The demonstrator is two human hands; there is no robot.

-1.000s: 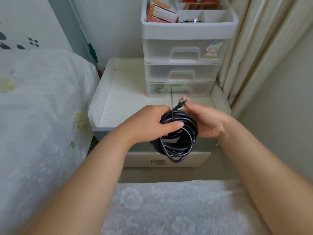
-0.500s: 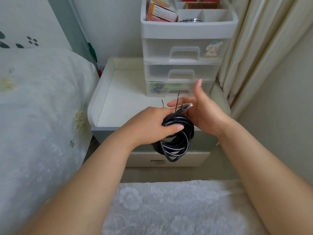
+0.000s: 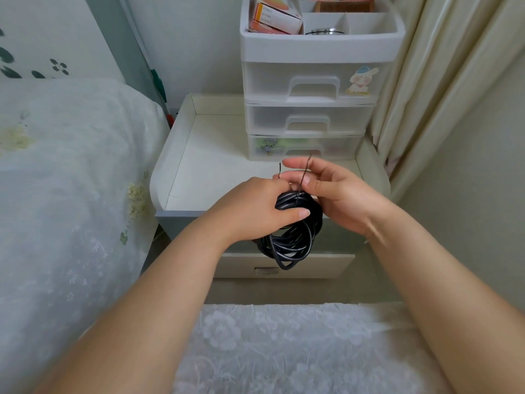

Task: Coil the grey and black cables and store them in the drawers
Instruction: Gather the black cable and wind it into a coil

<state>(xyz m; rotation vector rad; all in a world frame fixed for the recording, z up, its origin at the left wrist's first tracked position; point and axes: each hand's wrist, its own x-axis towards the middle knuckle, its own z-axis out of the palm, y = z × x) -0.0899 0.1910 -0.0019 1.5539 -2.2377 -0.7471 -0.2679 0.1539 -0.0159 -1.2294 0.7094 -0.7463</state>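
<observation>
Coiling of the black cable (image 3: 295,237) looks finished: its loops hang in a bundle at centre frame, above the lace-covered bed edge (image 3: 284,351) along the bottom. The left hand (image 3: 255,206) is clenched around the top of the bundle, thumb pressed across the loops. The right hand (image 3: 335,191) sits just behind, fingers pinched on a thin black twist tie (image 3: 305,173) whose ends stick up, so binding seems to be the step in hand. Beyond, the nightstand (image 3: 199,172) carries a plastic drawer unit (image 3: 309,109) in the upper centre, all three drawers closed; storing is still to do, and no grey cable shows. Half a second ago the right hand was spread open with the plug visible; now it has curled in and the plug is hidden.
</observation>
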